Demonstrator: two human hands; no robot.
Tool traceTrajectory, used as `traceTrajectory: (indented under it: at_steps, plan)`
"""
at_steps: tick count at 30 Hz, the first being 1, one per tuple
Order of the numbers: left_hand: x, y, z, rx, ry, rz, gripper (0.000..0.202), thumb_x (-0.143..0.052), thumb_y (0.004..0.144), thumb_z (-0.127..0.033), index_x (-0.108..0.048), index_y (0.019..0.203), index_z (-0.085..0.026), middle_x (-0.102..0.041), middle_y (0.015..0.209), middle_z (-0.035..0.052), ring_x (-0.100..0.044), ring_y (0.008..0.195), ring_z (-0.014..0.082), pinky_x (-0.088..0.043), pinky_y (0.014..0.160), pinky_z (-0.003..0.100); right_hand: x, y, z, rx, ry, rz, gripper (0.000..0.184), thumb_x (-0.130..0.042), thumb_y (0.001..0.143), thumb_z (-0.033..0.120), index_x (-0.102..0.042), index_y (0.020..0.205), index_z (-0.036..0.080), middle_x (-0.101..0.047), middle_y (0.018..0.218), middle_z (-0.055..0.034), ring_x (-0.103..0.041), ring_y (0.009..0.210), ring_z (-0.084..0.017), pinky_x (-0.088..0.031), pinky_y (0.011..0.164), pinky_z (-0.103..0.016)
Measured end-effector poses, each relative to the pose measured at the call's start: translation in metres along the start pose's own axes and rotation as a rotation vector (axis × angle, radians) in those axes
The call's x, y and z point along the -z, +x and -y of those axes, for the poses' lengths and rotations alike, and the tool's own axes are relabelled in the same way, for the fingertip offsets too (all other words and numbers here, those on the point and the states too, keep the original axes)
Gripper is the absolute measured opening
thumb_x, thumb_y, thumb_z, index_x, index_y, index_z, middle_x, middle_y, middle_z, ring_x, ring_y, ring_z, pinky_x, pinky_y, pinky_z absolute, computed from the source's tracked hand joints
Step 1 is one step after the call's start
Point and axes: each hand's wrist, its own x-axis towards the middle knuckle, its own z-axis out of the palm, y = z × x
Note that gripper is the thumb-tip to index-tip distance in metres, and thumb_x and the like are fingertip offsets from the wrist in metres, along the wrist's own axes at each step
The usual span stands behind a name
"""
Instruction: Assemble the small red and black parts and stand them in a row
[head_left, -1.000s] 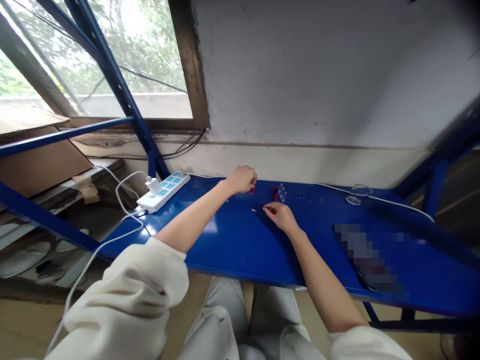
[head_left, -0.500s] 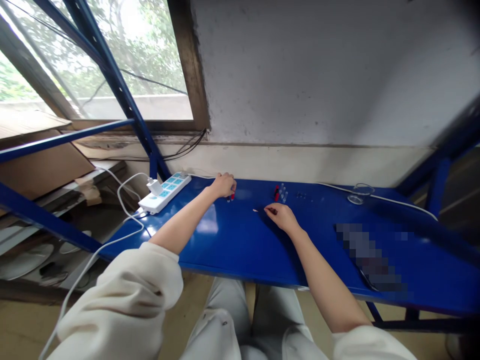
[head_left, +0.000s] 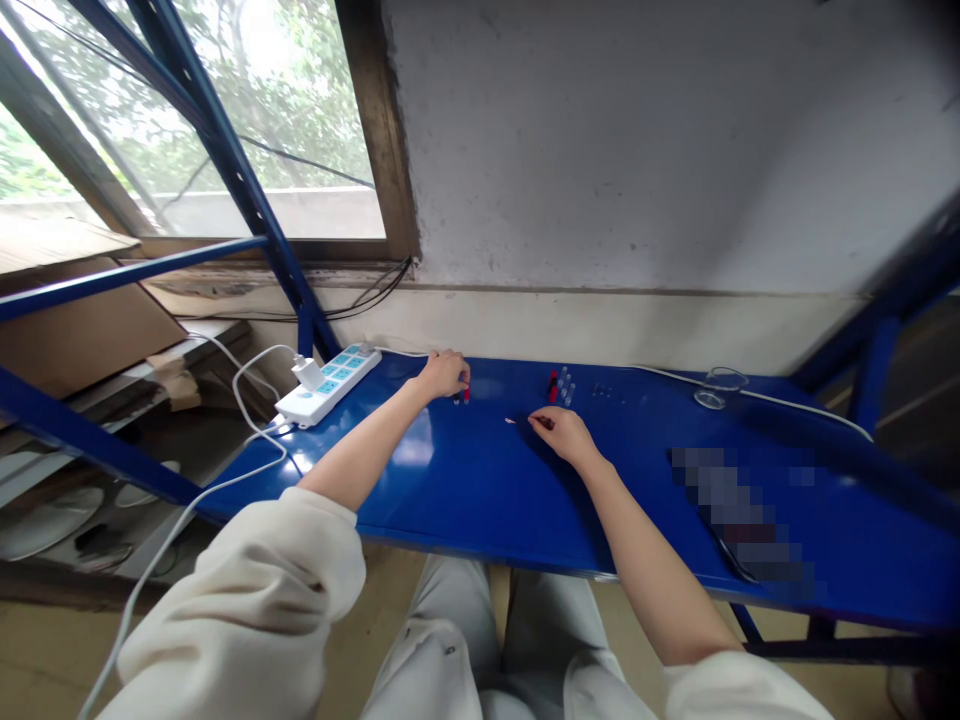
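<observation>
My left hand [head_left: 448, 374] is at the back of the blue table [head_left: 480, 480], fingers curled down and closed on the top of a small red tube [head_left: 466, 396]. Beside that tube, partly under the fingers, is a small dark piece [head_left: 456, 399] with a pale end. My right hand [head_left: 564, 432] hovers low over the table with thumb and fingers pinched. Something small and dark reddish shows in the pinch, too small to name. Left of its fingertips lies a tiny pale scrap [head_left: 510, 420]. Behind it stand red tubes [head_left: 553, 386] and several clear tubes [head_left: 567, 385].
A white power strip [head_left: 322, 393] with a plug and cable lies at the table's left end. Tiny clear pieces [head_left: 601, 390] lie right of the tubes. Farther right are a clear round container [head_left: 711, 398], a white cable [head_left: 810, 408] and a blurred-out flat object [head_left: 739, 515].
My left hand has shifted very slightly up and left, showing a little more of the red tube. My right hand stays pinched in nearly the same place.
</observation>
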Motion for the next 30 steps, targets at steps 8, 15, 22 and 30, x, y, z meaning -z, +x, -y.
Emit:
traceTrajectory:
  at_steps: [8,15,22,30]
  plan:
    - [0.001,-0.001,0.000,-0.010,0.018,0.026,0.013,-0.058,0.069,-0.027,-0.064,0.076,-0.019,-0.058,0.094,0.0072,-0.046,0.097,0.0240,-0.030,0.081,0.038,0.002,0.001,0.001,-0.009,-0.030,-0.009,0.026,-0.043,0.079,0.031,-0.066,0.085,0.021,-0.065,0.079,-0.0038,-0.057,0.067,-0.015,-0.040,0.057,-0.024]
    - [0.002,-0.001,-0.001,0.004,0.019,0.043,0.014,-0.058,0.069,-0.029,-0.064,0.078,-0.020,-0.058,0.095,0.0065,-0.046,0.097,0.0235,-0.030,0.082,0.037,0.014,-0.002,-0.006,-0.257,-0.176,-0.062,0.019,-0.050,0.076,0.032,-0.065,0.078,0.021,-0.064,0.070,-0.0039,-0.058,0.062,-0.016,-0.035,0.049,-0.023]
    - [0.004,0.000,-0.003,0.015,0.009,0.048,0.014,-0.058,0.069,-0.029,-0.064,0.078,-0.019,-0.058,0.096,0.0065,-0.046,0.098,0.0239,-0.030,0.083,0.038,0.024,-0.004,-0.014,-0.500,-0.248,-0.047,0.019,-0.051,0.075,0.032,-0.063,0.067,0.020,-0.063,0.065,-0.0067,-0.057,0.055,-0.018,-0.032,0.044,-0.025]
    - [0.012,-0.001,-0.007,0.002,-0.001,-0.031,0.020,-0.054,0.074,-0.030,-0.062,0.087,-0.018,-0.058,0.098,0.0075,-0.047,0.097,0.0239,-0.029,0.083,0.038,0.022,-0.003,-0.022,-0.563,-0.276,-0.048,0.017,-0.052,0.074,0.033,-0.062,0.076,0.019,-0.063,0.072,-0.0084,-0.059,0.064,-0.021,-0.035,0.048,-0.026]
